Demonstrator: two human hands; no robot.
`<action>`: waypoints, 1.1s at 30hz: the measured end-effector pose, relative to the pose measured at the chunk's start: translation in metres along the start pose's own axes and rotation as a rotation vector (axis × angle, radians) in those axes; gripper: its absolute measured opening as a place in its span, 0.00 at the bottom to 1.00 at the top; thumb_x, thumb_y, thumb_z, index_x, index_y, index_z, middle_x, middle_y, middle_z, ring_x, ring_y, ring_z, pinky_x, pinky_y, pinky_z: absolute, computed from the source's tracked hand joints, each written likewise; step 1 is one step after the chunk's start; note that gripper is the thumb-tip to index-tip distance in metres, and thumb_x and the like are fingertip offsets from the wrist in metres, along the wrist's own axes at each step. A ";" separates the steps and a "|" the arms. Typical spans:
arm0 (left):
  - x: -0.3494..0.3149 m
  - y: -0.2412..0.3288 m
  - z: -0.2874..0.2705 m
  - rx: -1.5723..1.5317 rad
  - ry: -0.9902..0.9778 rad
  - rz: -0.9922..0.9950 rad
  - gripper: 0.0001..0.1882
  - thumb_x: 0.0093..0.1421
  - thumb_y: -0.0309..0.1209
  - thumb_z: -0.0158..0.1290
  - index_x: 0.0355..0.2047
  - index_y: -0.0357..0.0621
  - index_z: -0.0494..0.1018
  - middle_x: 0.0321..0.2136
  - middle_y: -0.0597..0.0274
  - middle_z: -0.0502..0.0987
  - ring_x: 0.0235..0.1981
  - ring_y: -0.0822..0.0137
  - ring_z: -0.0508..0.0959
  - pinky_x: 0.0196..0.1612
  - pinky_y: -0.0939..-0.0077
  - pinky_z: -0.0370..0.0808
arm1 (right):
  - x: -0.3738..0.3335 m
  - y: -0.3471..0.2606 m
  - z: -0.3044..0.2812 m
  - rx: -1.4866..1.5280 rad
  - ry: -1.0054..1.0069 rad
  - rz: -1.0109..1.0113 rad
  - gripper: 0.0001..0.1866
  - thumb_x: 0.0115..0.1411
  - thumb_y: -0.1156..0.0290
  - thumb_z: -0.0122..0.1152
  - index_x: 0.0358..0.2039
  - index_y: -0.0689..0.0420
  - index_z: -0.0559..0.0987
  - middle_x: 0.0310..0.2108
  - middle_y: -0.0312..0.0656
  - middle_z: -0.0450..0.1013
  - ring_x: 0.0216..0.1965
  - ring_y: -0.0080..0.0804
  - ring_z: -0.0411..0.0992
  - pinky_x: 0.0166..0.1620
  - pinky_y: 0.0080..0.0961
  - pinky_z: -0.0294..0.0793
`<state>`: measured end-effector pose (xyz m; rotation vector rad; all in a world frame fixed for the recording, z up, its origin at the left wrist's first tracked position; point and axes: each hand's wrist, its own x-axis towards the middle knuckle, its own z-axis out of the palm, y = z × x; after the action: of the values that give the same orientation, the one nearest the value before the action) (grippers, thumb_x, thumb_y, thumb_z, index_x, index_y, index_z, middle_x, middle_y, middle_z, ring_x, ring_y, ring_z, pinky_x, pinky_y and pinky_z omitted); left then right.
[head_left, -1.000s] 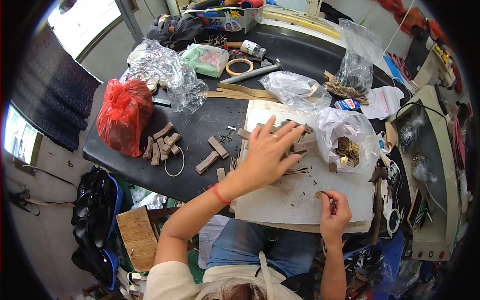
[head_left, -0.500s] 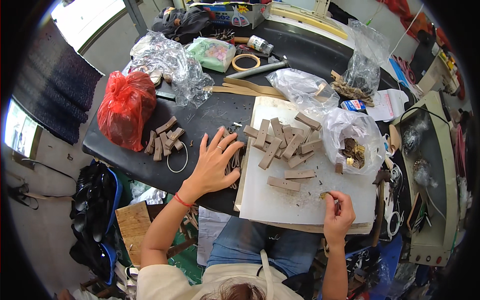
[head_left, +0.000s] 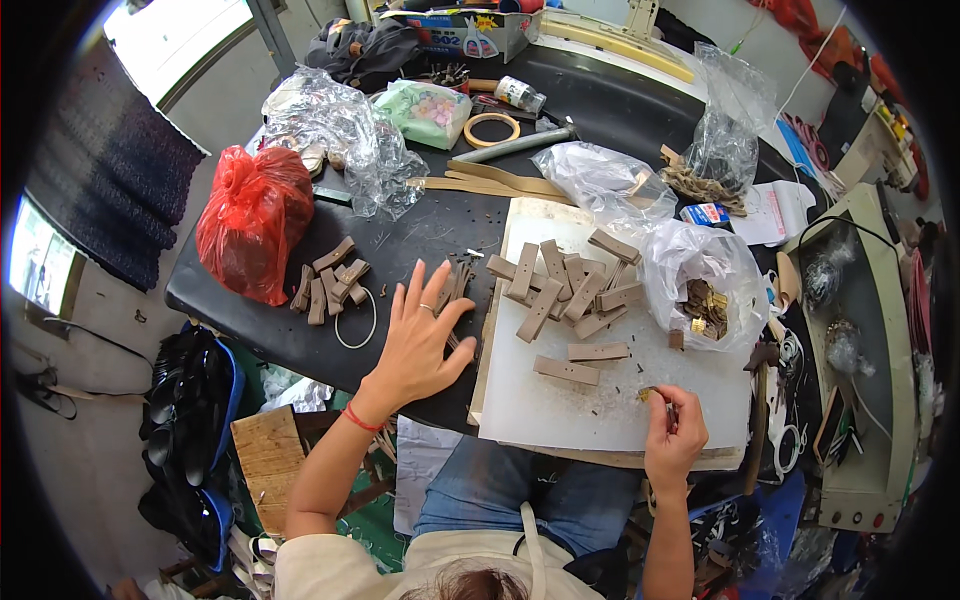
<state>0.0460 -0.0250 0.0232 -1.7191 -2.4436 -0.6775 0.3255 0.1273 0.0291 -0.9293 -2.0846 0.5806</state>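
My left hand [head_left: 412, 345] hangs open over the black table, fingers spread, holding nothing that I can see. Just past its fingertips lies a bundle of thin brown strips [head_left: 461, 282], partly covered by the hand. Low over the white board [head_left: 540, 412], my right hand [head_left: 676, 432] pinches a small gold-coloured metal piece [head_left: 644, 395] between thumb and fingers. Brown folded strap loops [head_left: 567, 370] with small holes lie on the board, several more in a pile [head_left: 575, 282] behind them. A white plastic bag [head_left: 665, 262] at the board's right holds gold metal pieces [head_left: 708, 310].
Left of my left hand are more brown loops [head_left: 335, 285], a thin white ring [head_left: 341, 342] and a red plastic bag [head_left: 250, 225]. Farther back lie a hammer [head_left: 515, 143], a tape roll [head_left: 491, 130] and clear plastic bags [head_left: 340, 130]. Tools line the right edge.
My left hand has slid left, away from the thin strips, which now show more. My right hand stays almost in place with the gold piece.
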 end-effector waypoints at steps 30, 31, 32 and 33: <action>0.077 0.124 0.025 -0.166 0.384 0.447 0.08 0.52 0.27 0.56 0.32 0.42 0.71 0.32 0.57 0.72 0.35 0.59 0.73 0.35 0.66 0.72 | 0.005 0.001 -0.017 0.284 -0.075 0.307 0.05 0.56 0.79 0.59 0.34 0.62 0.77 0.22 0.28 0.68 0.21 0.11 0.58 0.23 0.11 0.58; 0.073 0.126 0.017 -0.203 0.448 0.477 0.09 0.53 0.26 0.56 0.34 0.41 0.72 0.33 0.55 0.73 0.35 0.58 0.74 0.35 0.67 0.72 | 0.007 -0.008 -0.025 0.314 -0.105 0.363 0.05 0.56 0.79 0.60 0.35 0.62 0.77 0.22 0.28 0.69 0.21 0.10 0.59 0.23 0.11 0.58; 0.060 0.134 0.007 -0.378 0.274 0.364 0.09 0.55 0.27 0.54 0.36 0.39 0.72 0.33 0.55 0.74 0.34 0.58 0.75 0.35 0.68 0.73 | 0.008 -0.016 -0.030 0.344 -0.135 0.418 0.06 0.55 0.79 0.60 0.35 0.62 0.78 0.22 0.28 0.69 0.22 0.10 0.59 0.23 0.10 0.58; 0.039 0.147 -0.003 -0.550 0.095 0.245 0.09 0.57 0.27 0.52 0.37 0.36 0.72 0.33 0.54 0.75 0.34 0.59 0.76 0.35 0.69 0.74 | 0.006 -0.022 -0.031 0.413 -0.179 0.422 0.06 0.56 0.79 0.60 0.35 0.62 0.78 0.22 0.28 0.70 0.22 0.09 0.60 0.23 0.10 0.58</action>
<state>0.1648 0.0477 0.0830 -2.0499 -2.0490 -1.4556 0.3386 0.1215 0.0651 -1.1016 -1.8155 1.3008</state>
